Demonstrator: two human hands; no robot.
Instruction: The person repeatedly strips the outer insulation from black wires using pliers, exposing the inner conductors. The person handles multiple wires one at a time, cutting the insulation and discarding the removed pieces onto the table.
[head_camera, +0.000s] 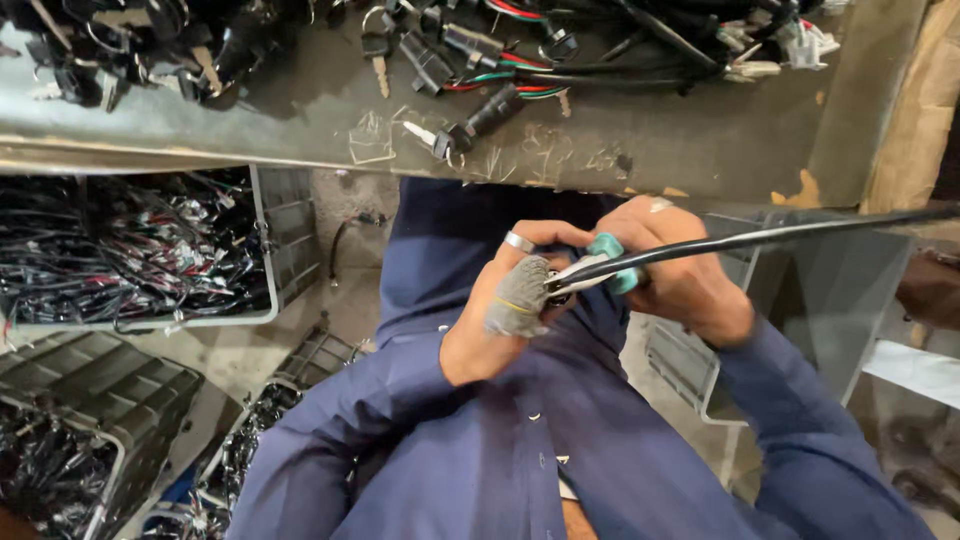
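Observation:
Both hands meet in front of my blue-shirted chest. My left hand (505, 300) wears a silver ring and a grey cloth sleeve over the thumb, and it pinches the white-tipped end of a thick black cable (780, 235). That cable runs off to the right edge. My right hand (680, 275) is closed around a teal-handled tool (610, 250), which sits against the cable end. The tool's working tip is hidden between my fingers.
A scratched metal bench (300, 110) spans the top, strewn with black switches, keys (378, 60) and coloured wire bundles (520, 70). Grey crates (285, 240) full of black wire harnesses stand at the left. A grey bin (820, 290) is at the right.

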